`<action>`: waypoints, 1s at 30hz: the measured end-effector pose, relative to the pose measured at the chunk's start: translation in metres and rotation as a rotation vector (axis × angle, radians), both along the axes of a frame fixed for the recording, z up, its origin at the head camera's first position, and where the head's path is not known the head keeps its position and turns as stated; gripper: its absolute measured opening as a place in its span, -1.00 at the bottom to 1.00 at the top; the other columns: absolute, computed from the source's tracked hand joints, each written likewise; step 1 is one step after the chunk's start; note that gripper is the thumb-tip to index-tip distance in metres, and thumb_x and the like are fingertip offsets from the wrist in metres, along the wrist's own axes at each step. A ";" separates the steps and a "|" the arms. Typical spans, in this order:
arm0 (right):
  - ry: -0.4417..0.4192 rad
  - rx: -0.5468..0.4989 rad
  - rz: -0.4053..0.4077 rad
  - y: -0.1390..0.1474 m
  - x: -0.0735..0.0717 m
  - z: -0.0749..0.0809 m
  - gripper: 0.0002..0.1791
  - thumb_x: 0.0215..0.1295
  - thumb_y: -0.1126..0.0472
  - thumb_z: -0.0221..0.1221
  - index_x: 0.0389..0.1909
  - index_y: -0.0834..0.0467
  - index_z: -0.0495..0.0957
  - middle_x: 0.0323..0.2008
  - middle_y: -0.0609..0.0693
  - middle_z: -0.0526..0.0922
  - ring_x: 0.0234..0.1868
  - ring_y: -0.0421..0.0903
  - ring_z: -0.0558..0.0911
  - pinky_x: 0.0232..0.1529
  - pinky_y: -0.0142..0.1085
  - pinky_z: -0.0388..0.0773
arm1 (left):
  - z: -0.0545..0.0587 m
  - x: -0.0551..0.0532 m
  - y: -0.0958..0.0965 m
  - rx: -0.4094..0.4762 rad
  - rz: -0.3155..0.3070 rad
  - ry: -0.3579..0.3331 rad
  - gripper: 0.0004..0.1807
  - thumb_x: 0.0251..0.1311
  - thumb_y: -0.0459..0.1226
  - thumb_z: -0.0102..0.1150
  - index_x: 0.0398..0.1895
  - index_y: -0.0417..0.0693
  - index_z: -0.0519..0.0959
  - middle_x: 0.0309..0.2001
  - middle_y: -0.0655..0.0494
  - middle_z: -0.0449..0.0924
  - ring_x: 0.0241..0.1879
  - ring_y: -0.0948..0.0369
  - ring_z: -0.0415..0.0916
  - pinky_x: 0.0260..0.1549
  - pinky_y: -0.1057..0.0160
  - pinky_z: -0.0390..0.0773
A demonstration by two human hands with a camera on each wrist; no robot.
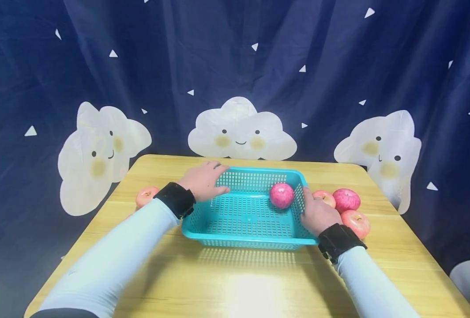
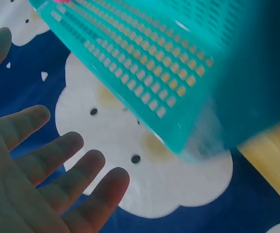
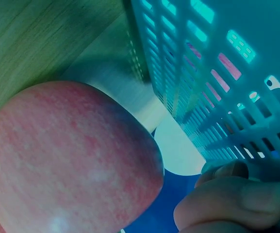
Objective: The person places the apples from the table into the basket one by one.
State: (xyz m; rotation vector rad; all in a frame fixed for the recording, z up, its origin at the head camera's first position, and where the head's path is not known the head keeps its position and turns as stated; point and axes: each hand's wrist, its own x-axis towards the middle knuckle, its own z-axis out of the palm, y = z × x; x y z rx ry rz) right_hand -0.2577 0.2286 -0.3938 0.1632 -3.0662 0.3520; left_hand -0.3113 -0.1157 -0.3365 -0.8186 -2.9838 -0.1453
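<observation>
A turquoise perforated plastic basket (image 1: pixel 250 239) sits on the table with one red apple (image 1: pixel 281 195) inside, toward its right end. At the basket's left end my left hand (image 1: pixel 204 180) is raised with its fingers spread. In the left wrist view those fingers (image 2: pixel 62 145) are apart from the basket wall (image 2: pixel 130 58) and hold nothing. My right hand (image 1: pixel 320 214) grips the basket's right rim. In the right wrist view its bent fingers (image 3: pixel 232 201) are at the basket side, and a large pinkish apple (image 3: pixel 76 160) lies close beside them.
Right of the basket, next to my right hand, lie a pale apple (image 1: pixel 325 198), a darker red apple (image 1: pixel 347 200) and a pinkish apple (image 1: pixel 355 223). Another apple (image 1: pixel 146 195) is on the left, partly behind my forearm. A dark blue curtain (image 1: pixel 235 53) hangs behind the wooden table (image 1: pixel 219 282).
</observation>
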 end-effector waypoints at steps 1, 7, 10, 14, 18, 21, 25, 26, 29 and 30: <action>-0.001 -0.001 -0.001 0.000 0.000 0.000 -0.16 0.33 0.24 0.09 0.57 0.29 -0.03 0.01 0.42 0.60 -0.14 0.28 0.69 -0.40 0.13 0.62 | 0.001 0.000 -0.004 0.009 0.002 0.006 -0.20 0.33 0.16 0.16 0.53 0.03 0.27 0.41 -0.09 0.34 0.36 -0.06 0.29 0.25 -0.12 0.40; 0.004 -0.002 -0.004 0.001 0.000 -0.002 -0.14 0.30 0.25 0.12 0.57 0.29 -0.02 -0.09 0.37 0.63 -0.28 0.20 0.69 -0.50 0.03 0.59 | -0.002 -0.001 -0.030 0.026 0.039 0.009 -0.20 0.31 0.13 0.18 0.52 -0.02 0.29 0.37 -0.13 0.38 0.35 -0.08 0.31 0.28 -0.14 0.36; 0.009 0.000 -0.001 0.001 0.000 -0.002 -0.14 0.29 0.25 0.12 0.57 0.29 -0.01 -0.09 0.36 0.64 -0.26 0.20 0.70 -0.50 0.04 0.59 | -0.008 -0.002 -0.043 0.038 0.067 -0.009 -0.20 0.31 0.10 0.18 0.52 -0.06 0.28 0.37 -0.16 0.37 0.36 -0.10 0.31 0.31 -0.15 0.32; 0.022 0.006 0.003 0.000 0.000 -0.002 -0.15 0.29 0.25 0.12 0.56 0.28 0.01 -0.15 0.33 0.65 -0.27 0.19 0.69 -0.50 0.04 0.58 | -0.016 -0.004 -0.058 0.051 0.099 -0.021 -0.21 0.33 0.09 0.17 0.53 -0.06 0.28 0.37 -0.17 0.38 0.36 -0.13 0.30 0.31 -0.19 0.31; 0.022 0.011 0.000 0.001 0.000 -0.002 -0.15 0.29 0.25 0.13 0.55 0.29 0.01 -0.20 0.31 0.64 -0.31 0.16 0.68 -0.52 0.02 0.58 | -0.021 -0.004 -0.070 0.061 0.122 -0.026 -0.21 0.35 0.11 0.14 0.52 -0.11 0.29 0.36 -0.21 0.39 0.37 -0.18 0.29 0.31 -0.22 0.28; 0.021 0.011 -0.004 0.001 0.000 -0.002 -0.15 0.29 0.25 0.14 0.55 0.30 0.02 -0.19 0.32 0.63 -0.30 0.18 0.68 -0.51 0.04 0.59 | -0.025 -0.003 -0.079 0.067 0.145 -0.038 -0.23 0.39 0.11 0.09 0.51 -0.15 0.29 0.37 -0.25 0.37 0.39 -0.21 0.25 0.32 -0.24 0.25; 0.030 0.011 -0.007 0.001 0.000 -0.002 -0.16 0.29 0.24 0.14 0.55 0.29 0.03 -0.12 0.36 0.63 -0.24 0.23 0.69 -0.46 0.09 0.61 | -0.032 -0.003 -0.090 0.054 0.168 -0.043 -0.32 0.44 0.03 0.02 0.48 -0.17 0.32 0.35 -0.27 0.38 0.37 -0.23 0.27 0.31 -0.26 0.26; 0.031 0.010 -0.007 0.001 0.000 -0.002 -0.16 0.29 0.24 0.14 0.54 0.29 0.03 -0.11 0.37 0.63 -0.22 0.24 0.70 -0.45 0.10 0.61 | -0.033 -0.003 -0.092 0.049 0.173 -0.043 -0.35 0.45 0.01 0.01 0.47 -0.17 0.33 0.34 -0.27 0.40 0.35 -0.24 0.29 0.30 -0.26 0.28; 0.038 0.012 -0.005 0.000 0.000 -0.002 -0.17 0.29 0.24 0.13 0.54 0.30 0.03 -0.10 0.37 0.64 -0.21 0.25 0.70 -0.43 0.11 0.61 | -0.039 -0.004 -0.098 0.020 0.195 -0.051 -0.36 0.41 -0.04 0.06 0.45 -0.16 0.36 0.30 -0.26 0.44 0.31 -0.22 0.36 0.26 -0.26 0.33; 0.038 0.011 -0.005 0.000 0.000 -0.002 -0.17 0.29 0.24 0.12 0.54 0.30 0.03 -0.10 0.37 0.64 -0.21 0.25 0.70 -0.43 0.10 0.61 | -0.041 -0.003 -0.099 0.009 0.200 -0.056 -0.35 0.38 -0.04 0.09 0.45 -0.16 0.36 0.29 -0.26 0.45 0.29 -0.23 0.37 0.24 -0.28 0.35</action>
